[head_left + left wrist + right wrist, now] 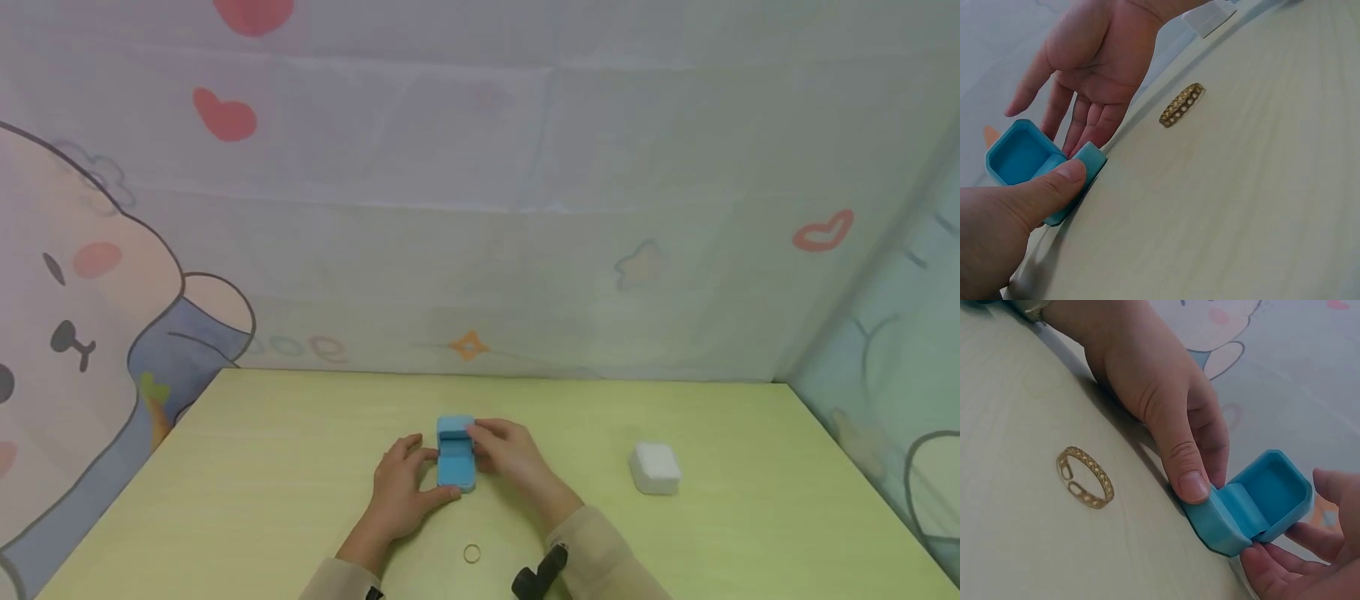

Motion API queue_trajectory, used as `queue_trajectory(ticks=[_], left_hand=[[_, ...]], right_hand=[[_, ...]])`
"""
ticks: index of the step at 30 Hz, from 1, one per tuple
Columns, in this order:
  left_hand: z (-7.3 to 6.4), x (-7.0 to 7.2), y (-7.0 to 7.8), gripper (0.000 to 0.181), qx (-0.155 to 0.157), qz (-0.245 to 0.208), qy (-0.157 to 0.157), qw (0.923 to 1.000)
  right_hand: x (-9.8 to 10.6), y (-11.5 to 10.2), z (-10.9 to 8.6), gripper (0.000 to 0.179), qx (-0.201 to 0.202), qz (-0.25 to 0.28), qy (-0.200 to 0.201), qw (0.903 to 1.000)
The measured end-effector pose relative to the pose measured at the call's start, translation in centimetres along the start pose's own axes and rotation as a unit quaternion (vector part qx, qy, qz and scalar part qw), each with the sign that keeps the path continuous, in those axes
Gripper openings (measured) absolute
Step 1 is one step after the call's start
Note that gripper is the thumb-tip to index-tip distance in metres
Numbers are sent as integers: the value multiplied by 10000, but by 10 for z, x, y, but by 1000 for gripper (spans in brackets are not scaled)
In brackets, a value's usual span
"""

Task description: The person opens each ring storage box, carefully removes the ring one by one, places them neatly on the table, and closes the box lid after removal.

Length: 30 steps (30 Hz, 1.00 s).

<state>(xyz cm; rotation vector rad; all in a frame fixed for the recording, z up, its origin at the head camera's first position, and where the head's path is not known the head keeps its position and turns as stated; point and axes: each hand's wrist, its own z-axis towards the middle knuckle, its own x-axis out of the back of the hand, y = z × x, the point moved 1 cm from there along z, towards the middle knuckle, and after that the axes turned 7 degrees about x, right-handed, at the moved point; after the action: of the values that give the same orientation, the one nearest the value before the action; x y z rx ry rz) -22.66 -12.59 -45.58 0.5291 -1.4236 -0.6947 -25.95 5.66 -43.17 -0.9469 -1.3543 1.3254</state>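
A light-blue ring box (456,473) stands on the table with its lid (1019,153) raised. My left hand (401,492) grips the base from the left, its thumb (1192,481) on the front edge and the fingers partly hidden behind the box. On the other side, my right hand (512,457) touches the box with loosely extended fingers (1291,559); its thumb points toward the lid. A gold openwork ring (1099,470) with an open-ended band lies on the table in front of the box, nearer the body. Neither hand touches the ring.
A white box-shaped object (656,468) sits on the table (300,467) to the right of the hands. Behind the table hangs a printed cloth (450,167) with hearts and a cartoon animal. A black strap fitting (542,573) is on the right sleeve.
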Motion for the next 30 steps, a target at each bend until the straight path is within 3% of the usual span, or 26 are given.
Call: queue_trajectory(ticks=[14,30], left_hand=[[0,-1,1,58,12,-19,-4,10000],[-4,1,3,58,60,-90,-39,9999]], right_hand=[[-3,2,6,60,-429,25,95,9990],[-4,-4,0,62,-568,-71,140,9983]])
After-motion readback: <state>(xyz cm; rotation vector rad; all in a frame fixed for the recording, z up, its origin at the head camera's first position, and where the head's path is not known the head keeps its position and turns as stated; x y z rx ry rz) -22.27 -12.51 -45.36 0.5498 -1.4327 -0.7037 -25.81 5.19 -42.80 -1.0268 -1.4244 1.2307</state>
